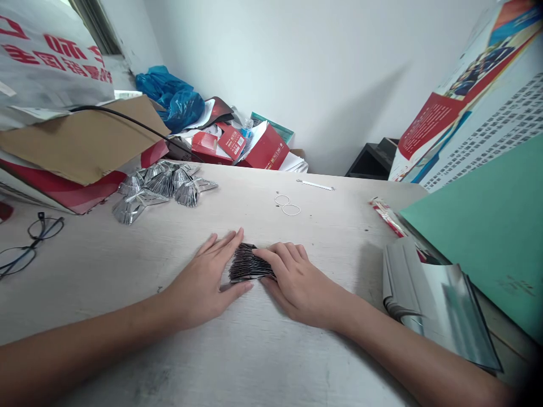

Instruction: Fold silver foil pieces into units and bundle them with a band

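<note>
One pleated bundle [246,264], right hand [299,281] clamped on it, left hand [203,281] spread alongside; two rings [287,204]

blue plastic bag [172,100], green board [479,226]

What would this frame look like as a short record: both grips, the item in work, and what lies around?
left grip: open around the stack's left end, thumb along its near edge
right grip: closed on the stack's right end
stack: dark, finely pleated, on the table
far left: silver fans
far middle: two white rings, white strip
left edge: glasses
right: book, green board
</note>
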Available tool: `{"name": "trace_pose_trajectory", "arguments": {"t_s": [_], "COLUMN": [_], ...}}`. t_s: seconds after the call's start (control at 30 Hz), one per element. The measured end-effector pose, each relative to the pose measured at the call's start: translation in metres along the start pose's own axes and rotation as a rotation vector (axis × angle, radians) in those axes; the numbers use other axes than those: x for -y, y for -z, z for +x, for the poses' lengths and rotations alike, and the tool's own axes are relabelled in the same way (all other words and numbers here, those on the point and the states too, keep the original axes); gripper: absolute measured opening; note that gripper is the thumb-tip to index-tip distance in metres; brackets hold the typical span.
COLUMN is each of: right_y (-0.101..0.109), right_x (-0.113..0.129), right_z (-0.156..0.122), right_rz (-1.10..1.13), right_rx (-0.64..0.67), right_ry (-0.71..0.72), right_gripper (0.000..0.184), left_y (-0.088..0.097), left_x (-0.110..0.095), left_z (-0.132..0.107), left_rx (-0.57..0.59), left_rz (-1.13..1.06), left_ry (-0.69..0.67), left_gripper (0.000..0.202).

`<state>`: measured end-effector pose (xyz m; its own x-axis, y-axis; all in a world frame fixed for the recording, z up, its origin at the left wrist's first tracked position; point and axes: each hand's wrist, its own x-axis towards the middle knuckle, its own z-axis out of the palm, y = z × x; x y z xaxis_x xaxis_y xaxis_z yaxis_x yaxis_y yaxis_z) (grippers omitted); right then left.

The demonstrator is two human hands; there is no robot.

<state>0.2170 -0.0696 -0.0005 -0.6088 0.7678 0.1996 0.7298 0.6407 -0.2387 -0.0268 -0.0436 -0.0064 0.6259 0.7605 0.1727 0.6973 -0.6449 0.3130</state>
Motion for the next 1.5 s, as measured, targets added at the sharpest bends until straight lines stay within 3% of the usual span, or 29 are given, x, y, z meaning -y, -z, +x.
{"name": "trace_pose_trajectory", "arguments": {"t_s": [0.2, 0.4, 0.63, 0.87, 1.1, 1.33, 1.5], "right_y": [0.0, -0.001, 0.0, 0.001, -0.003, -0.006, -0.006], "right_x": [0.0, -0.001, -0.001, 0.001, 0.004, 0.006, 0.007], "right_z": [0.0, 0.001, -0.001, 0.0, -0.002, -0.005, -0.005], "right_rz": [0.05, 0.048, 0.04, 0.098, 0.072, -0.005, -0.007], "right_rx": [-0.008, -0.035, -0.02, -0.031, -0.133, -0.013, 0.01], "right_ry": [0.019, 0.036, 0.024, -0.025, -0.223, -0.295, -0.318], "right_gripper": [0.044, 0.044, 0.046, 0.039, 0.045, 0.065, 0.074], "left_y": [0.002, 0.007, 0.01, 0.01, 0.011, 0.006, 0.0], "left_x": [-0.001, -0.007, -0.001, 0.002, 0.001, 0.001, -0.009], "left_z": [-0.001, 0.003, 0.014, 0.017, 0.019, 0.014, 0.008], "left_rx": [0.027, 0.002, -0.131, -0.122, -0.103, -0.136, -0.136], "left_rz": [-0.024, -0.103, -0.278, -0.209, -0.21, -0.163, -0.077], "left_ry": [0.005, -0.109, -0.219, -0.289, -0.304, -0.27, -0.138], "left_gripper": [0.07, 0.082, 0.039, 0.03, 0.02, 0.033, 0.042]}}
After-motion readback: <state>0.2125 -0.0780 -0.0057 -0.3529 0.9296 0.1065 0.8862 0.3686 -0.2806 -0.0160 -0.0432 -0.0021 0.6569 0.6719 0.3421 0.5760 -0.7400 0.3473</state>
